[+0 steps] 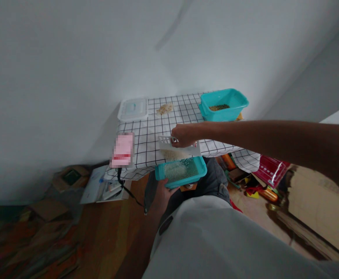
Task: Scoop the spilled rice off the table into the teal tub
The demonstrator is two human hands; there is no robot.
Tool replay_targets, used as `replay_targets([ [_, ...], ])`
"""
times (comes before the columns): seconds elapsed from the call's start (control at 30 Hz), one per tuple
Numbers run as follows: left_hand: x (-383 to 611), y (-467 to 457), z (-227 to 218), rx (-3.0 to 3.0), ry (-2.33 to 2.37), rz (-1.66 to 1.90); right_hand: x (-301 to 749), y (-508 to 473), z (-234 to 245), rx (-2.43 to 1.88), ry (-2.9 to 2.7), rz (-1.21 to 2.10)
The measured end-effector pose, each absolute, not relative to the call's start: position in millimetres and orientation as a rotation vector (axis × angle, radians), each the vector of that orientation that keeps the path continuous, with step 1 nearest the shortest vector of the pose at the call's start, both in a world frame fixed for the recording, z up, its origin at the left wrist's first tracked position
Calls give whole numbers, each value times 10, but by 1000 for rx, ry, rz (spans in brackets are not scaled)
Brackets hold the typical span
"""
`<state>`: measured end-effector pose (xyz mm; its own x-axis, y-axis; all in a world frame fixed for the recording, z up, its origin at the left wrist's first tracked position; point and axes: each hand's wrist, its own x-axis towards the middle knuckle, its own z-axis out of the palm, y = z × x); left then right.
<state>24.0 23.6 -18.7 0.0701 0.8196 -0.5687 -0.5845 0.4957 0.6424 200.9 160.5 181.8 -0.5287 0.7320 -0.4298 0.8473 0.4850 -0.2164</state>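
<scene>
Dim, soft light; wall [70, 58] brightest at centre, corners darkened. Edges stretched by wide lens; lower frame blurred.

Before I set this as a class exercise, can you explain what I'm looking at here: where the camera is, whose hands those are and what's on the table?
No machine here: a person works with two bare hands. The single picture comes from a camera worn on their head, looking forward and down, so the arm is their own. The right hand grips a white slotted tray at the near edge of a table with a checked cloth; pale grains lie right by it. The left hand holds a teal tray of pale grains just below that edge. Farther back stand a teal tub with dark grains, a small grain pile and a clear lidded box. A blurred pink thing lies at the left edge.
</scene>
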Motion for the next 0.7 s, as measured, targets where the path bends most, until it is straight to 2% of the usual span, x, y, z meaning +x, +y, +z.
replay_targets([
  [0.13, 230, 237, -185, 319, 1043, 1068, 1960, 1701, 1879, 1318, 2588, -390],
  [0.43, 230, 226, -199, 294, 1047, 1074, 1805, 1924, 1841, 1099, 2729, -178],
  [0.7, 220, 199, -158, 299, 1032, 1086, 1768, 2007, 1767, 909, 2708, -300],
])
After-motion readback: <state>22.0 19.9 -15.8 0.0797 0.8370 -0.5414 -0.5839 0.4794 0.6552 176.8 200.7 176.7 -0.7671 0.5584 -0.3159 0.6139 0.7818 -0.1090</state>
